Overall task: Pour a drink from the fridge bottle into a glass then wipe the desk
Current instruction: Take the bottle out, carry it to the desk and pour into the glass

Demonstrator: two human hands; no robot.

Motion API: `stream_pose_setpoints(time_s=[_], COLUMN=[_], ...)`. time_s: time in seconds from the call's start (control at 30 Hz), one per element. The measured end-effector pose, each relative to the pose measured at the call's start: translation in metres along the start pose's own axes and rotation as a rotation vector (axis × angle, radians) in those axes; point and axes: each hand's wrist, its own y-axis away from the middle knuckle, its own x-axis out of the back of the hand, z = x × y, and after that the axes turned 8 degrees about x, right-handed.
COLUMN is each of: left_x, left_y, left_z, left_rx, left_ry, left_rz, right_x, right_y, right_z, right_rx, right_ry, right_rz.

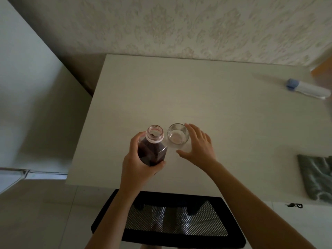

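My left hand [138, 168] grips a clear bottle [152, 148] of dark red drink, held a little above the pale desk [179, 90]. The bottle's mouth has no cap and leans slightly towards a small clear glass [178, 133] just to its right. The glass stands upright on the desk and looks empty. My right hand [199, 146] is cupped around the right side of the glass with the fingers spread; whether it touches the glass I cannot tell. A grey-green cloth [316, 178] lies at the desk's right front edge.
A white tube with a blue cap [305, 88] lies at the far right of the desk. A black mesh chair [172, 221] stands under the desk's front edge. A patterned wall runs behind the desk, and a white cabinet is at the left.
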Motion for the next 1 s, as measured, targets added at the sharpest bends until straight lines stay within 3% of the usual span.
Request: stream_pose_setpoints(time_s=[0.4,0.57,1.0], left_x=[0.003,0.008,0.04], left_y=[0.002,-0.001,-0.017], left_z=[-0.009,-0.001,0.059], left_rx=[0.024,0.029,-0.134], left_ry=[-0.042,-0.044,-0.209], left_rz=[0.014,0.023,-0.058], right_x=[-0.008,0.0,0.114], right_y=[-0.017,-0.014,0.01], right_z=[-0.014,-0.018,-0.059], right_rx=[-0.075,-0.072,-0.033], right_ry=[-0.175,-0.118,-0.042], right_rz=[0.035,0.038,0.092])
